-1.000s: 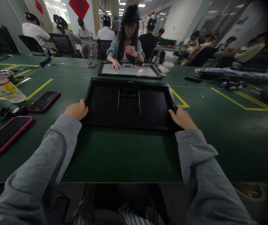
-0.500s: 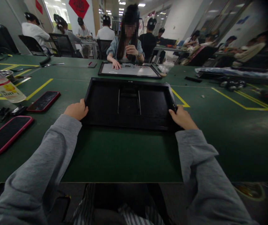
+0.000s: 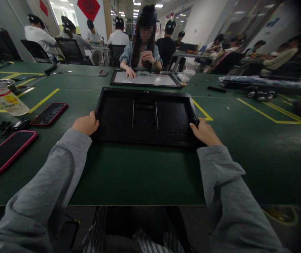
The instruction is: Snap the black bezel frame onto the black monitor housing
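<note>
A black monitor back shell lies flat on the green table in front of me, open side up, with a rectangular mount recess in its middle. My left hand grips its near left corner. My right hand grips its near right corner, fingers curled over the rim. Both arms wear grey sleeves.
Two phones in red cases lie at the left, with a bottle and small tools behind them. Across the table a seated person works on a white panel. Yellow tape lines mark the table. More people sit at the far tables.
</note>
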`<action>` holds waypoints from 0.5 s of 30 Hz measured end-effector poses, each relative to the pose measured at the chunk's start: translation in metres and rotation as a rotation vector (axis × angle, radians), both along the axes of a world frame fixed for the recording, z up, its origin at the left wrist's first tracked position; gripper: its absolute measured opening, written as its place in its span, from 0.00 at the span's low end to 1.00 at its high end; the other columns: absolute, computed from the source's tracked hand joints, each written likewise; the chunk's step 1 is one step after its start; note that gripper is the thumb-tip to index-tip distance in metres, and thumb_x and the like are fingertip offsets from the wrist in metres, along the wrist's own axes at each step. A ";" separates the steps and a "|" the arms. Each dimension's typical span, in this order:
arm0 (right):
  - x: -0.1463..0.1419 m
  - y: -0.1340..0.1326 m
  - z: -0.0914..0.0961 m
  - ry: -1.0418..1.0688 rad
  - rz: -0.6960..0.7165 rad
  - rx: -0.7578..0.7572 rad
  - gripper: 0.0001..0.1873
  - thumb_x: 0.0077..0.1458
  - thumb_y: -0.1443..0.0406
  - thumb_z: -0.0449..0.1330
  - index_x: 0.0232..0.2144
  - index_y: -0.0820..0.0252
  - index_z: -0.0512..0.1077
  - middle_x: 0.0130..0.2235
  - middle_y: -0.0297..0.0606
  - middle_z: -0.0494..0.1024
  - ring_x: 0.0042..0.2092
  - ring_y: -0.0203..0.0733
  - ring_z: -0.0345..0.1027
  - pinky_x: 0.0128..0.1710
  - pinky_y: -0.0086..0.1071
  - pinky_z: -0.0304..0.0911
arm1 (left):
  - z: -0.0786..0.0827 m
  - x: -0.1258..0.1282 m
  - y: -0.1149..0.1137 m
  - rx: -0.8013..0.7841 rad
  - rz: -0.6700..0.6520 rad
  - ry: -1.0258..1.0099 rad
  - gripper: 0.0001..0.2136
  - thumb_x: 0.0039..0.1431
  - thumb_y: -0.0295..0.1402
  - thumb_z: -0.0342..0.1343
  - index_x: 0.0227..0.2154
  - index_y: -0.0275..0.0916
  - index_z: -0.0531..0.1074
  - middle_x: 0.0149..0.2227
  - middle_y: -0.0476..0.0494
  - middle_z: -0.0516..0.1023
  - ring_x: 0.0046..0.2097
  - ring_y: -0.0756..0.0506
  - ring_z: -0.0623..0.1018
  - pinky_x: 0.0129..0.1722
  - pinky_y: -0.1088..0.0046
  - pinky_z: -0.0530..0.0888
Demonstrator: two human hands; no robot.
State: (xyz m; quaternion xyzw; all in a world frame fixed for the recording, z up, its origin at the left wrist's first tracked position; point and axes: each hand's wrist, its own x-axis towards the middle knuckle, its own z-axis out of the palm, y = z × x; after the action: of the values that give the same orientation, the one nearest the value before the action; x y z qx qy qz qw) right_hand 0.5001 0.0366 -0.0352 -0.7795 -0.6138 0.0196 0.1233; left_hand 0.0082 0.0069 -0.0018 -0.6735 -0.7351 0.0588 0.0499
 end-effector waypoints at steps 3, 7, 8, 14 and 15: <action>0.000 0.001 -0.001 -0.008 -0.003 -0.004 0.31 0.61 0.53 0.48 0.57 0.74 0.60 0.46 0.62 0.76 0.47 0.61 0.72 0.46 0.47 0.64 | 0.000 0.001 0.000 -0.001 -0.001 0.001 0.29 0.64 0.43 0.34 0.61 0.26 0.53 0.44 0.24 0.77 0.46 0.33 0.78 0.44 0.58 0.72; 0.000 0.001 -0.002 -0.024 -0.004 0.007 0.31 0.61 0.54 0.49 0.57 0.74 0.60 0.46 0.63 0.75 0.48 0.61 0.72 0.46 0.46 0.64 | 0.001 0.002 -0.002 0.004 0.011 0.008 0.28 0.64 0.43 0.35 0.61 0.27 0.54 0.44 0.26 0.77 0.46 0.34 0.78 0.44 0.59 0.72; 0.000 0.001 -0.002 -0.023 -0.001 0.011 0.31 0.61 0.54 0.49 0.57 0.75 0.60 0.46 0.63 0.75 0.48 0.62 0.72 0.46 0.46 0.64 | 0.001 0.002 -0.002 0.005 0.012 0.010 0.28 0.64 0.43 0.35 0.60 0.28 0.54 0.44 0.26 0.77 0.46 0.34 0.78 0.44 0.60 0.72; 0.001 0.000 -0.002 -0.007 0.019 0.016 0.32 0.61 0.53 0.48 0.57 0.75 0.60 0.46 0.64 0.75 0.48 0.63 0.72 0.45 0.47 0.64 | -0.001 0.001 0.000 0.019 0.007 0.020 0.28 0.65 0.43 0.35 0.60 0.28 0.54 0.44 0.26 0.78 0.46 0.34 0.79 0.43 0.59 0.72; 0.001 0.000 -0.002 -0.010 0.021 0.019 0.32 0.61 0.53 0.48 0.57 0.75 0.59 0.46 0.65 0.75 0.48 0.63 0.72 0.46 0.47 0.64 | -0.001 0.000 0.000 0.019 0.006 0.021 0.28 0.65 0.43 0.35 0.60 0.28 0.54 0.44 0.27 0.78 0.45 0.34 0.79 0.42 0.59 0.72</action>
State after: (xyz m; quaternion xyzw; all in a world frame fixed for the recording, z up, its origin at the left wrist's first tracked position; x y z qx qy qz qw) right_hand 0.5009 0.0365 -0.0371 -0.7718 -0.6228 0.0112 0.1277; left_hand 0.0086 0.0068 -0.0030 -0.6702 -0.7370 0.0590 0.0641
